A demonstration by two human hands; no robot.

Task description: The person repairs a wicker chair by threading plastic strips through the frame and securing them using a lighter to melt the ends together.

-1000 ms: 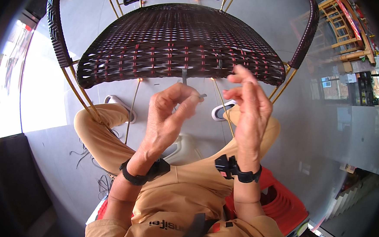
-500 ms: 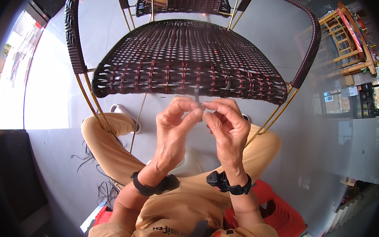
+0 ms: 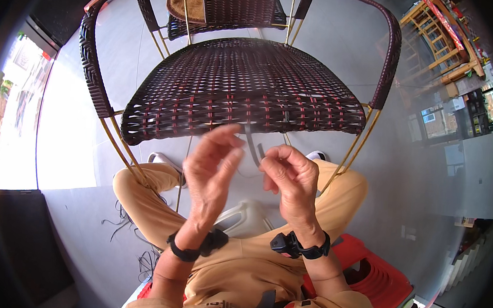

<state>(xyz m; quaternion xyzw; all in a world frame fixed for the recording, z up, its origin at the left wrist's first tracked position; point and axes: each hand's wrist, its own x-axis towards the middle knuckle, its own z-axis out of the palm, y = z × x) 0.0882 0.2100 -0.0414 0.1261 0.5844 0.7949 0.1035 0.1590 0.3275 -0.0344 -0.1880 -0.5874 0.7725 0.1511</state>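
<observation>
A dark brown woven chair seat (image 3: 245, 80) with red cross strands stands before me. From its front edge a flat dark strip (image 3: 252, 146) hangs down and bends toward my right hand (image 3: 294, 179). That hand is closed, its thumb and forefinger pinched on the strip near the loose end. To the left of the strip, just below the seat edge, is my left hand (image 3: 212, 166); its thumb and fingers are apart, holding nothing, and slightly blurred.
Gold metal legs (image 3: 124, 146) support the chair between my knees. Behind it stands another woven chair (image 3: 238, 7) with a brown cushion (image 3: 188, 3). Loose dark strips (image 3: 148, 261) lie on the floor at left. A red plastic stool (image 3: 372, 274) is beside me; wooden furniture (image 3: 442, 42) stands far right.
My left hand has let go of the strip and moved left and slightly down. My right hand has lowered a little, and the strip now bends toward it. The view has shifted slightly.
</observation>
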